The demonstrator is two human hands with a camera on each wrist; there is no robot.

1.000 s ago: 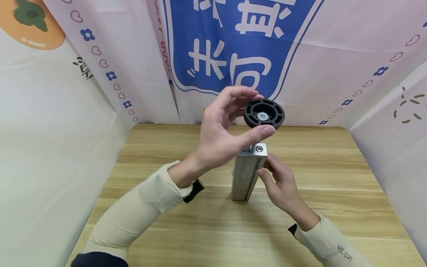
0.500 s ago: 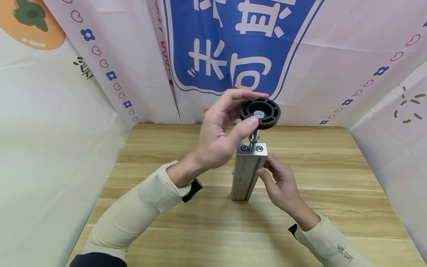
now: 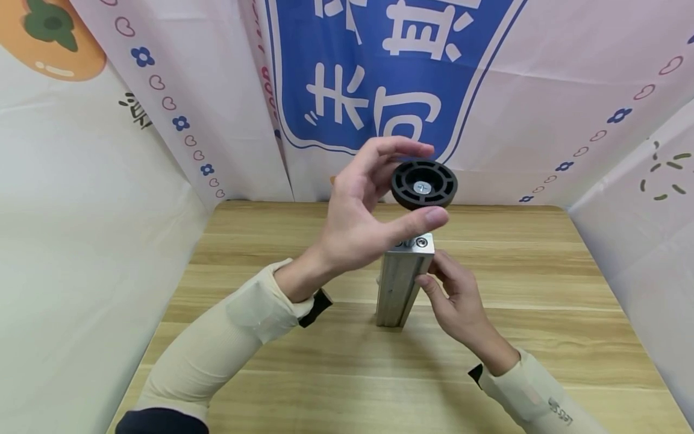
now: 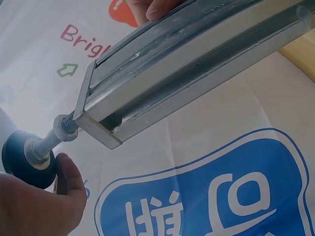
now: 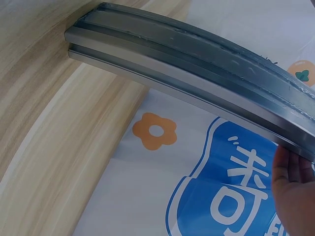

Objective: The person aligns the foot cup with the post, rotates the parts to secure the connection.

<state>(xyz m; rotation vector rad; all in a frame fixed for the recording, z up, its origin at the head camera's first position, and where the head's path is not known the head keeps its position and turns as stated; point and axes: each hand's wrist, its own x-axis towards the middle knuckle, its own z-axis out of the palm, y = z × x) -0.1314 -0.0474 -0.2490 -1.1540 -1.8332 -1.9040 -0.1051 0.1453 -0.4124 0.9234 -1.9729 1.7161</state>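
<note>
An aluminium profile stands upright on the table, with a metal plate across its top. From that plate rises a threaded stud with a hex nut, topped by a round black levelling foot. My left hand curves round the foot, fingers behind and thumb in front; a fingertip meets its rim in the left wrist view. My right hand grips the profile near its upper end, thumb on the near side. Its other fingers are partly hidden behind the metal.
The wooden table lies beneath both arms. A printed cloth backdrop with a blue panel hangs just past its far edge. White cloth sides enclose the left and right.
My left thumb went left across the black foot, then swung back right to its front edge, while the fingers shifted behind. The profile and my right hand have stayed in place.
</note>
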